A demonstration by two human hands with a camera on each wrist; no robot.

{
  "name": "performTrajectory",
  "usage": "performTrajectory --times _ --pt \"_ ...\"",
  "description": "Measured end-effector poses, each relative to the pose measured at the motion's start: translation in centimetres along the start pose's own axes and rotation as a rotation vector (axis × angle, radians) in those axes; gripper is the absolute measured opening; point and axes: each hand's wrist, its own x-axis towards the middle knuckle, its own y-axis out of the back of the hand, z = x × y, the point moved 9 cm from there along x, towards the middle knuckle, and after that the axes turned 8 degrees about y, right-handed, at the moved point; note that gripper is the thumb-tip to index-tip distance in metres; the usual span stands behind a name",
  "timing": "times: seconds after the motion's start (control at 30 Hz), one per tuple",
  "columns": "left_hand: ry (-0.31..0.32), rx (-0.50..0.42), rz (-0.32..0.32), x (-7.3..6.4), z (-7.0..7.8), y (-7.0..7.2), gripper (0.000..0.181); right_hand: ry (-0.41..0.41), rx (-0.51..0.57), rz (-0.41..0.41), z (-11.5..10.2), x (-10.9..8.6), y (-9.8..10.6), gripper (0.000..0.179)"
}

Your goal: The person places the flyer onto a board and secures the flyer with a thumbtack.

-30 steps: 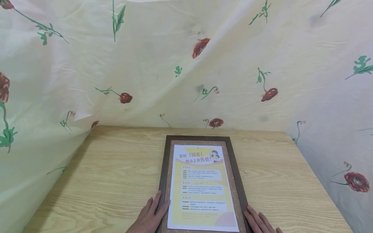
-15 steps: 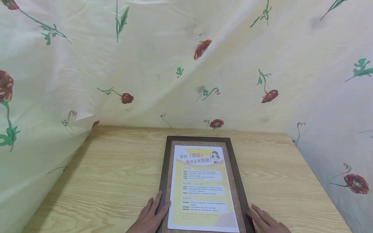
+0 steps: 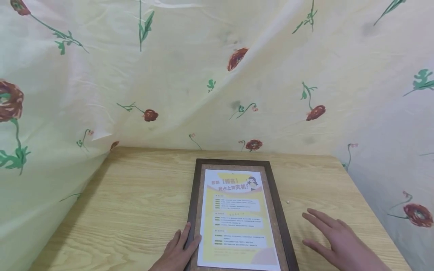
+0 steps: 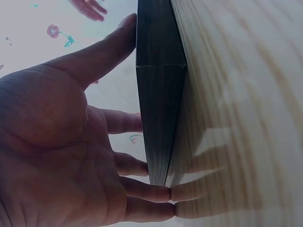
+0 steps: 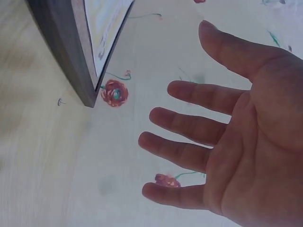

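Observation:
A cork board in a dark brown frame (image 3: 194,203) lies flat on the wooden table. On its cork sits a printed yellow-and-white poster (image 3: 237,222), with a small dark pin spot near its top edge. My left hand (image 3: 176,250) rests at the frame's lower left side, thumb on the frame and straight fingertips along its side and down on the table. To the right of the board, my right hand (image 3: 335,239) hovers with fingers spread, holding nothing. A small thumbtack (image 5: 61,102) lies on the table beyond that hand's fingertips.
The wooden table (image 3: 135,195) extends on both sides of the board. A floral cloth (image 3: 176,75) hangs behind the table and along its left and right sides.
My right hand has left the frame's lower right side and moved right and up, towards the thumbtack. The left hand stays at the frame; the view has shifted slightly.

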Motion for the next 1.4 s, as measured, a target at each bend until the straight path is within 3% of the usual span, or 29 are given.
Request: performTrajectory --times 0.2,0.43,0.9,1.4 --pt "0.024 -0.009 -0.015 0.1 -0.1 -0.1 0.103 0.009 0.037 0.04 1.3 1.8 0.2 0.058" --pt "0.013 0.014 0.0 0.0 -0.1 -0.1 0.101 -0.016 0.079 0.033 2.9 2.8 -1.3 0.053" --pt "0.0 0.016 0.017 0.0 -0.1 0.0 0.098 -0.146 0.204 -0.105 5.9 3.9 -5.2 0.056" --pt "0.014 0.022 0.022 0.1 -0.2 -0.2 0.099 -0.189 0.217 -0.143 7.8 4.8 -8.3 0.058"
